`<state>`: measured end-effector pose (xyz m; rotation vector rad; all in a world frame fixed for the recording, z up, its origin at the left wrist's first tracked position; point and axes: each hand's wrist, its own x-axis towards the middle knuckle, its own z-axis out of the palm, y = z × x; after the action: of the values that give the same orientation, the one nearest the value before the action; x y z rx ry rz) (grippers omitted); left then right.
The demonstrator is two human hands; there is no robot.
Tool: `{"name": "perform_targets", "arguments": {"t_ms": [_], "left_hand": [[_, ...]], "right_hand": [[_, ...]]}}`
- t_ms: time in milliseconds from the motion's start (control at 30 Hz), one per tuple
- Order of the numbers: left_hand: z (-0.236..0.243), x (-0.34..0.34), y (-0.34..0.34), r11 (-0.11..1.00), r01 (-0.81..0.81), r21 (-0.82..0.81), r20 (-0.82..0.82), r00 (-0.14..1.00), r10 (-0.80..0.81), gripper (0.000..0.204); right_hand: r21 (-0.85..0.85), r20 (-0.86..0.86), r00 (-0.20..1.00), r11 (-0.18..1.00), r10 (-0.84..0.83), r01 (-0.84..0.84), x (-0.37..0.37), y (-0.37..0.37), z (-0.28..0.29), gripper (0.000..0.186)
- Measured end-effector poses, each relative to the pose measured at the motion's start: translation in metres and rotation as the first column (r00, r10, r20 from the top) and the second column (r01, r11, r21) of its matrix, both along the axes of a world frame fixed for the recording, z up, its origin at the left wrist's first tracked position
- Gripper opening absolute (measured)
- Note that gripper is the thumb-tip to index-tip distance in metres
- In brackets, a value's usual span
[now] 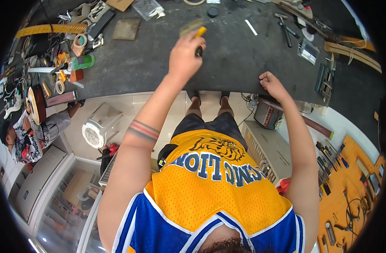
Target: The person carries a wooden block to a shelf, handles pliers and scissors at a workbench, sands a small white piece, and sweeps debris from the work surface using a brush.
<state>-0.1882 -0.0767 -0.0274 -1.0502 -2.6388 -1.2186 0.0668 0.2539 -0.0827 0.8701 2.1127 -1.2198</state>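
Note:
Over the dark workbench point(159, 71), my left hand point(185, 57) is closed around a brush point(201, 31) with a yellow part and a black handle end. Its pale bristle end is smeared by motion and points toward the far left, low over the bench top. My right hand point(273, 85) is at the bench's near edge, fingers curled in with no object showing in them. A small round black lid-like piece point(212, 12) lies beyond the brush, and a narrow white strip point(251, 27) is to its right.
Tools, tape rolls and a green bottle point(83, 62) crowd the bench's left side, near a square brownish plate point(126, 29). Hammers point(284, 30) lie at the far right. A white stool point(101, 125) stands below left; a seated person point(30, 130) holds a guitar point(37, 104).

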Motion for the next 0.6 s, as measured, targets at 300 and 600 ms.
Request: {"name": "perform_targets", "arguments": {"t_ms": [300, 600], "left_hand": [[0.008, 0.218, 0.088, 0.714, 0.653, 0.252, 0.798, 0.277, -0.535, 0.029], [-0.005, 0.183, 0.168, 0.895, 0.434, -0.100, 0.095, 0.900, -0.425, 0.033]], "right_hand": [[0.037, -0.307, 0.888, 0.928, -0.342, 0.370, 0.098, 0.042, 0.007, 0.016], [0.079, -0.419, 0.776, 0.833, -0.471, 0.548, 0.194, 0.122, -0.008, 0.037]]}}
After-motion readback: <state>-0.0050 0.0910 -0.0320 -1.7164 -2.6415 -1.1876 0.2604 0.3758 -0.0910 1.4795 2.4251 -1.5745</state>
